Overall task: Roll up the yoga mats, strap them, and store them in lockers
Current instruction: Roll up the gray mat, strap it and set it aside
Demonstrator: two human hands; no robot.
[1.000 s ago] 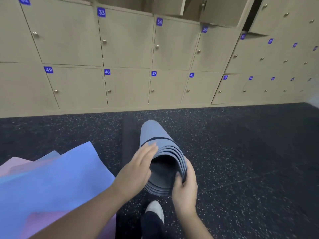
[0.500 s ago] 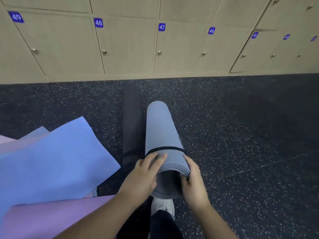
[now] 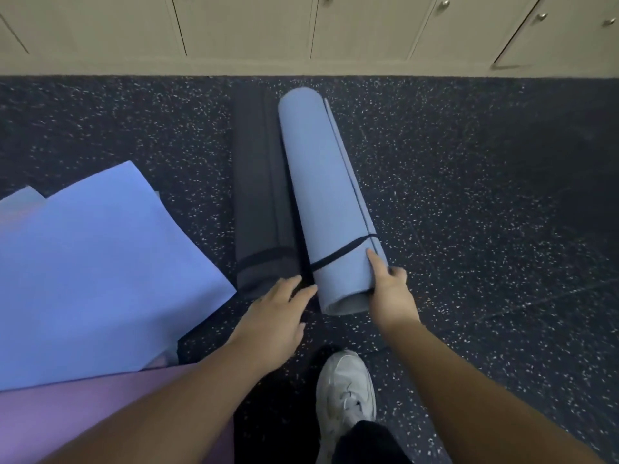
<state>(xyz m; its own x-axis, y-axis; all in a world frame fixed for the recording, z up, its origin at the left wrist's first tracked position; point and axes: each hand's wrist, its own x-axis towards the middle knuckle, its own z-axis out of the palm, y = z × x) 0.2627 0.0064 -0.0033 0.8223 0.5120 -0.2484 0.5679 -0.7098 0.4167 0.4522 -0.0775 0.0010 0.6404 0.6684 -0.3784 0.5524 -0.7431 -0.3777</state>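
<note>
Right hand [image 3: 390, 291]: grips the near right side of the rolled blue-grey mat [image 3: 326, 195], forefinger stretched along the roll, tip just short of the strap, the other fingers curled round the edge.
Left hand [image 3: 278, 316]: fingers nearly straight and close together, tips in the gap between the two rolls; whether they touch the strap there I cannot tell.
Strap [image 3: 341, 251]: thin black band slanting across the near part of the blue-grey mat.
Blue-grey mat: rolled, lying on the floor [image 3: 485, 212], far end pointing to the lockers [image 3: 248, 25], near open end by the hands.
Dark mat [image 3: 261, 195]: rolled, just beside the blue-grey one on its left, with its own dark band near this end.
Flat mats: a blue mat [image 3: 100, 262] lies unrolled at left, over a purple mat [image 3: 83, 413].
Shoe [image 3: 346, 390]: white, on the floor below the hands.
Lockers: beige doors closed, along the far edge.
</note>
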